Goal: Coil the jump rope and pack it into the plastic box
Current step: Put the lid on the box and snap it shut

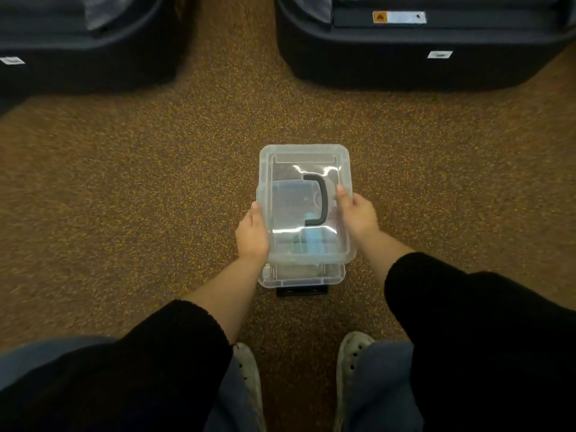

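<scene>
Lid (304, 207) pinched between left hand (252, 235) and right hand (358, 216), fingers clamped on edges; likely aligning over box (302, 275).

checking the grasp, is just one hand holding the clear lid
No, the left hand and right hand each hold a side of the clear plastic lid with the black handle.

A speckled brown floor (156, 188) carries the clear box (302, 277), two dark bases (405, 63) and two shoes (249, 369).
</scene>
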A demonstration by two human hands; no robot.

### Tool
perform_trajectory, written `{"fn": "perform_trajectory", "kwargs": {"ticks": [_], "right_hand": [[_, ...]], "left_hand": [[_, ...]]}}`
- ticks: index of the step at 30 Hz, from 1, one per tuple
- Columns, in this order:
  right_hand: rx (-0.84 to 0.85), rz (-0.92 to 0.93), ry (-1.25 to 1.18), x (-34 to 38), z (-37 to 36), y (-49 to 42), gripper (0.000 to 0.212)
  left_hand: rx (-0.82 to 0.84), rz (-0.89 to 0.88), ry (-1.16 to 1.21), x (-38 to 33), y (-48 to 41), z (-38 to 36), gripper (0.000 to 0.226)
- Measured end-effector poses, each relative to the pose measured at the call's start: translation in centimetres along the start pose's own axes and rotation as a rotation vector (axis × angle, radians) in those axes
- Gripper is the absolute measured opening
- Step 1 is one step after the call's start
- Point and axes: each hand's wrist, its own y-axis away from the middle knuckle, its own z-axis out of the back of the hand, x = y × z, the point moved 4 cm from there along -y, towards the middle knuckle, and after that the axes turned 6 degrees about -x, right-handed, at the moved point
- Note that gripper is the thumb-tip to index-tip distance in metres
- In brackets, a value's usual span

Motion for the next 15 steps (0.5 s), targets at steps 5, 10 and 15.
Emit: {"fn": "perform_trajectory", "kwargs": {"ticks": [5, 10, 15], "right_hand": [[-0.066, 0.004, 0.146, -2.5, -0.2, 1.0, 0.056], [0.020, 0.033, 0.240, -3.3, -1.3, 1.5, 0.054], [0.002, -0.022, 0.237, -5.5, -2.0, 2.0, 0.055]], "left_hand": [[-0.019, -0.040, -0.131, 0.7, 1.3, 0.0, 0.054], [-0.040, 0.012, -0.180, 4.3, 1.8, 0.4, 0.055], [-0.024, 0.017, -0.245, 5.8, 1.4, 0.1, 0.055]]}}
